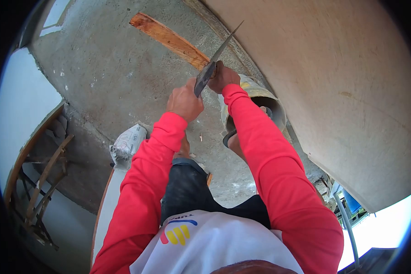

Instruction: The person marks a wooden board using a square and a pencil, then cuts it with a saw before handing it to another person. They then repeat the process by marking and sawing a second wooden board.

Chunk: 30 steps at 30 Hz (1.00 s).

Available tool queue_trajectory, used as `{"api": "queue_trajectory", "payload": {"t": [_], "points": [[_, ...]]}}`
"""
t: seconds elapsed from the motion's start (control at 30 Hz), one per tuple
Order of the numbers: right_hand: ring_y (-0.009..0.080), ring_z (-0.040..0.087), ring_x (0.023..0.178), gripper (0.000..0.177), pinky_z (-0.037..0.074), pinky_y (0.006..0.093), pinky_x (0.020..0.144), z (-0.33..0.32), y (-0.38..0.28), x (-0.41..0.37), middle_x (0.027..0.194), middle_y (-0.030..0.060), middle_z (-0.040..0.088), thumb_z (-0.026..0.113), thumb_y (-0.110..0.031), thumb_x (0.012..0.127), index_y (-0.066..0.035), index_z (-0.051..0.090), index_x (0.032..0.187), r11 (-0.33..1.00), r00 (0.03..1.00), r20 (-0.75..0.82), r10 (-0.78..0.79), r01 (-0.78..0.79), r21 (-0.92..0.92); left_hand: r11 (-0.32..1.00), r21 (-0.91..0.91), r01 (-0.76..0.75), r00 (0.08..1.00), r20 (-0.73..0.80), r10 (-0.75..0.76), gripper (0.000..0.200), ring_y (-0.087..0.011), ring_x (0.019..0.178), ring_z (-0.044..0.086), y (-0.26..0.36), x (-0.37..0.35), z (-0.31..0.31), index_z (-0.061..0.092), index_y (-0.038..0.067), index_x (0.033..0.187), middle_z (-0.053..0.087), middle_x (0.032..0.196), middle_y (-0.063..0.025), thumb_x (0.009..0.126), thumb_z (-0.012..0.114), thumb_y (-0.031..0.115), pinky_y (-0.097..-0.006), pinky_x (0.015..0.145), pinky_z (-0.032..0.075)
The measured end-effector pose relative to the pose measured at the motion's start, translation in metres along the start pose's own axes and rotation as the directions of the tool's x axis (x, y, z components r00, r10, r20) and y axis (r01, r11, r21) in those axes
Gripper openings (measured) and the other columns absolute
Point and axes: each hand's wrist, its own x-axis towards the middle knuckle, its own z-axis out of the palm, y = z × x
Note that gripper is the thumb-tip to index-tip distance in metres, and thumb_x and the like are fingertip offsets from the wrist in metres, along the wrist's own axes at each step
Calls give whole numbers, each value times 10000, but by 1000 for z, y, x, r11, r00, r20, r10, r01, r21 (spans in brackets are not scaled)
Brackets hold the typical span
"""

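Closest to us hangs our white shirt (pixel 214 246) with its coloured logo, dark shorts (pixel 187 187) below it, and two red sleeves (pixel 278 173) reaching out ahead.

Where the sleeves end we hold a long metal blade (pixel 204 78), up in front of us above the floor and just over the bucket. It is dull grey, broad at the lower end, and tapers to a thin point that slants up and to the right. Our right hand (pixel 224 76) is clenched around it near the broad part, fingers wrapped tight and knuckles upward. Our left hand (pixel 184 102) is curled into a fist just beside the lower end, thumb side touching it. We cannot tell whether those fingers pinch the metal or something small.

Beneath the right forearm sits a worn, mortar-stained bucket (pixel 265 98), round and open-mouthed. Beyond the hands lies an orange wooden plank (pixel 169 39), flat and straight-edged, on a rough, speckled concrete floor (pixel 109 77).

A crumpled grey sack (pixel 129 141) rests near our left elbow. On the right a large, smooth, pale panel (pixel 333 82) curves close past the bucket, so room is tight on that side. To the left the slab ends at a bare edge, with a wooden frame (pixel 43 182) below it.
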Motion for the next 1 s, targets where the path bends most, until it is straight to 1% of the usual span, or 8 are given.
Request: {"api": "queue_trajectory", "payload": {"t": [0.23, 0.3, 0.43, 0.73, 0.87, 0.9, 0.93, 1.0], "points": [[390, 680, 938, 483, 532, 474, 810, -9, -3, -3, 994, 210, 692, 708, -285, 735, -68, 530, 1128, 999, 999, 34, -23, 22, 26, 998, 58, -12, 1000, -27, 13, 499, -428, 776, 681, 12, -226, -118, 536, -6, 1284, 675, 888, -269, 792, 621, -5, -440, 663, 557], [391, 682, 932, 481, 533, 473, 810, -6, 0, -1, 982, 212, 694, 703, -285, 740, -67, 527, 1131, 999, 999, 15, -38, 37, 30, 998, 39, 46, 999, 16, -47, 500, -408, 858, 693, -5, -195, -96, 544, -7, 1291, 686, 1008, -248, 798, 628, -6, -431, 722, 557], [392, 685, 917, 490, 536, 470, 809, -5, -3, -4, 958, 213, 700, 701, -289, 738, -69, 526, 1139, 1000, 1000, 6, -2, 2, 13, 1000, 22, -13, 998, -60, 15, 342, -443, 772, 643, -6, 6, 11, 608, 60, 1164, 672, 886, -235, 829, 643, 116, -497, 676, 524], [392, 687, 906, 493, 536, 475, 799, -11, -2, -1, 946, 210, 702, 707, -284, 729, -61, 530, 1132, 999, 1000, 3, -24, 24, 32, 997, 64, 30, 999, 12, -31, 524, -426, 813, 679, 13, -221, -122, 525, 3, 1306, 685, 926, -258, 791, 613, -35, -443, 679, 561], [391, 683, 925, 485, 534, 472, 810, -6, 1, 1, 959, 214, 698, 711, -285, 727, -60, 532, 1118, 999, 1000, -17, -14, 15, 51, 999, 2, -41, 998, -51, 41, 382, -445, 800, 652, -25, -85, -35, 584, 51, 1212, 674, 862, -247, 833, 622, 77, -488, 675, 549], [390, 681, 931, 483, 532, 472, 814, -5, -1, 0, 964, 215, 696, 712, -285, 727, -60, 532, 1114, 999, 1000, -11, -10, 11, 52, 980, 38, -196, 969, -143, 200, 344, -458, 781, 632, -35, -25, 3, 596, 69, 1176, 657, 820, -246, 838, 624, 128, -516, 657, 528], [391, 680, 934, 484, 532, 472, 816, -2, 0, -3, 969, 217, 695, 713, -287, 727, -59, 531, 1114, 999, 1000, 4, 9, -9, 48, 999, 37, -36, 999, -11, 37, 343, -468, 773, 628, -11, 18, 12, 602, 62, 1168, 652, 819, -249, 840, 626, 155, -528, 657, 520], [391, 679, 940, 485, 530, 473, 819, -10, -3, -2, 980, 221, 693, 714, -289, 728, -59, 531, 1114, 999, 1000, 26, 16, -18, 39, 995, 59, -81, 996, -45, 83, 324, -434, 765, 647, -10, -7, 2, 603, 44, 1161, 674, 834, -215, 845, 611, 115, -494, 656, 527]]}}
